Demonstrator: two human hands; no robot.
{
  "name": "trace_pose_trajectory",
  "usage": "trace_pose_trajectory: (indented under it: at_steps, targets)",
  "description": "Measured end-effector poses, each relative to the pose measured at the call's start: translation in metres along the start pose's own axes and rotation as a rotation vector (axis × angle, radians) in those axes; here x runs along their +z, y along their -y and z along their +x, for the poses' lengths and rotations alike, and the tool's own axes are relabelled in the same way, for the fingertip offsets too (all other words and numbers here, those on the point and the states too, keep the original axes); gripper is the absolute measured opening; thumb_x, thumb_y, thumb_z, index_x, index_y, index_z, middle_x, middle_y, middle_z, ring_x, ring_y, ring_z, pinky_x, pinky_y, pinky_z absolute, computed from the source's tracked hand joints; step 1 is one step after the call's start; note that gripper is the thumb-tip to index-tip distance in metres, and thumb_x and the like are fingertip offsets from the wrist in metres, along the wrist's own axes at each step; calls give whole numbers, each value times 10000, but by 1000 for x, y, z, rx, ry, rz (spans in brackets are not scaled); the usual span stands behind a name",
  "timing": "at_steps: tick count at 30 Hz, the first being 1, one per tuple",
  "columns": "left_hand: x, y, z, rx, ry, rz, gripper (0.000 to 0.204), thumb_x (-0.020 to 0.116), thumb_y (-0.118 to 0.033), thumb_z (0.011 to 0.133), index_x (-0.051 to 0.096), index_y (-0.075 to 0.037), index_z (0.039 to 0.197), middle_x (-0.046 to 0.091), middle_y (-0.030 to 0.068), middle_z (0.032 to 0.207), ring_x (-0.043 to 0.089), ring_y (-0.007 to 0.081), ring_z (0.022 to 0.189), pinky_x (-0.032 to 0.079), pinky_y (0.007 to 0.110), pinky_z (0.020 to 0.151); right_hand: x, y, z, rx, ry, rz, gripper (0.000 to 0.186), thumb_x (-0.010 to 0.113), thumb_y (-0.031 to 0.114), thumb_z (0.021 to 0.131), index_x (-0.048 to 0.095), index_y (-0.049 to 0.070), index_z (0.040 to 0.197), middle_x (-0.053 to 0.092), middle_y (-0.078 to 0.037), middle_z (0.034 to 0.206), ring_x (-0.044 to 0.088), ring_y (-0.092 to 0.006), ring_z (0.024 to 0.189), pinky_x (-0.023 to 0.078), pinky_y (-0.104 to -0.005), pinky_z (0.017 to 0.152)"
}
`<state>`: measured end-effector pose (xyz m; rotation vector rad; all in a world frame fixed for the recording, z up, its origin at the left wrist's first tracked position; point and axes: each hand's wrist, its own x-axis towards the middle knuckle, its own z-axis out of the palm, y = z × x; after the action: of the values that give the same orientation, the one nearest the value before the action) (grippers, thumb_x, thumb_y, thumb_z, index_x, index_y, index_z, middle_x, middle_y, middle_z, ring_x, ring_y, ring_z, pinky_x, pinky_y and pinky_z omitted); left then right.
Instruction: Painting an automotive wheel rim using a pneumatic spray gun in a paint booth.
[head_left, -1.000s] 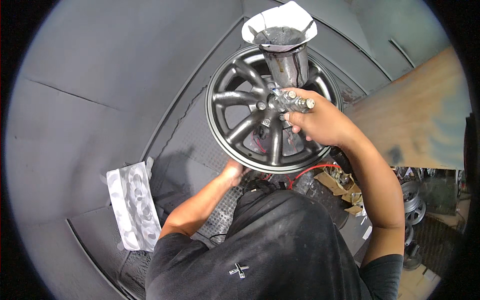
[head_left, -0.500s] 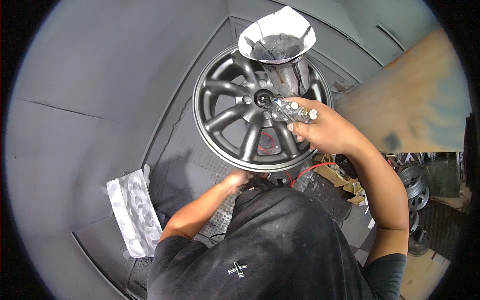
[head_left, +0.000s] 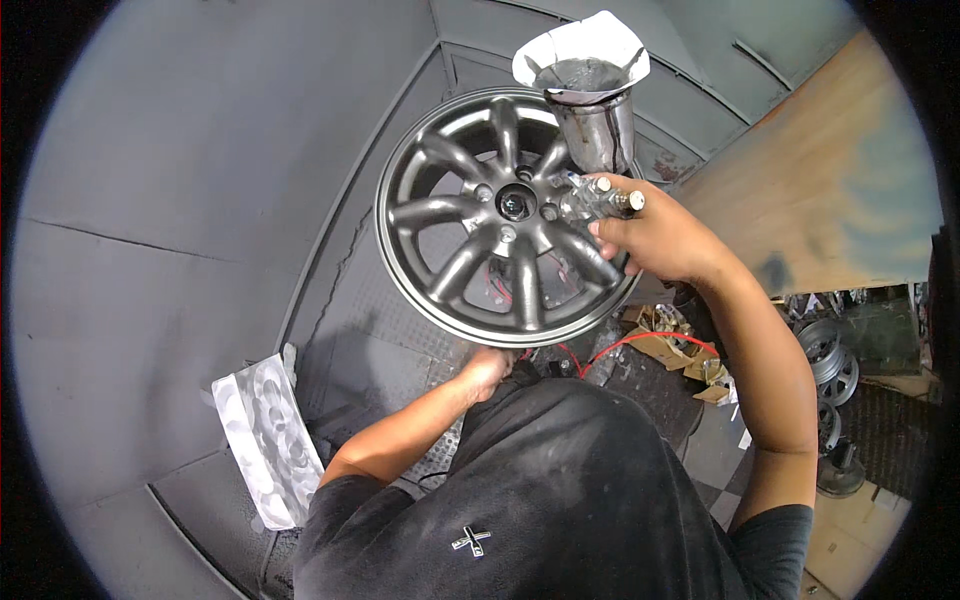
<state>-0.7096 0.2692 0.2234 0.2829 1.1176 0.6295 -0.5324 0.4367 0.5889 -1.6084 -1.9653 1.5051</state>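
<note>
A dark grey, many-spoked wheel (head_left: 490, 228) sits in front of the person, face up toward the camera, with a round black cap (head_left: 516, 203) at its centre. The right hand (head_left: 662, 235) has its grip clamped on a metal spray gun (head_left: 598, 202), which overlaps the right side of the wheel in this view, front end pointing left toward the hub. On the gun stands a paint-streaked metal cup (head_left: 600, 132), a flared white paper liner (head_left: 612, 38) spreading from its mouth. The left hand (head_left: 488, 373) is just below the wheel's near rim; whether its grip is closed or touching the wheel cannot be told. A red hose (head_left: 655, 336) curves beneath the right forearm (head_left: 765, 365), close to torn cardboard (head_left: 655, 352). At far left leans a white and silver patterned box (head_left: 268, 440); at right, more wheels (head_left: 838, 382) lie below a paint-stained brown panel (head_left: 845, 170).
</note>
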Motion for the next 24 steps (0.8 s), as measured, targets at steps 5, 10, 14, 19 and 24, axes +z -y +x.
trace_pose_trajectory:
  at_steps: [5, 10, 14, 19, 24]
  targets:
    - [0, 1, -9, -1, 43, 146, 159, 520, 36, 792, 643, -19, 877, 598, 24, 812, 480, 158, 691, 402, 318, 631, -8, -4, 6, -19, -26, 37, 435, 604, 87, 924, 522, 52, 1350, 615, -22, 854, 603, -112, 715, 526, -284, 528]
    - [-53, -26, 0, 217, -286, -145, 223, 465, -59, 930, 665, 9, 1001, 677, 117, 929, 606, 226, 751, 501, 381, 648, -5, 11, 6, -65, -50, -51, 333, 588, 82, 919, 553, 43, 1248, 616, -36, 856, 597, -113, 682, 529, -284, 523]
    - [-86, -56, 4, 419, -232, -220, 323, 476, -314, 1041, 637, -63, 1166, 690, 79, 1155, 657, 221, 1041, 518, 415, 940, -3, 6, 16, -115, -29, 27, 274, 584, 80, 916, 558, 36, 1185, 617, -48, 878, 603, -125, 681, 550, -301, 535]
    - [-17, -54, -12, 185, -211, -246, 279, 468, -305, 1045, 634, -107, 1149, 689, 57, 1045, 650, 185, 937, 536, 364, 844, -11, 18, 27, -93, -48, -38, 264, 580, 82, 922, 561, 34, 1181, 610, -34, 846, 604, -126, 687, 547, -308, 532]
    - [-1, -6, -31, 54, 33, 195, 350, 510, 0, 869, 572, -41, 1211, 652, 65, 1113, 613, 156, 873, 505, 299, 686, -3, 17, 13, -157, -60, 31, 339, 597, 97, 913, 567, 46, 1247, 627, -29, 841, 607, -123, 686, 528, -309, 554]
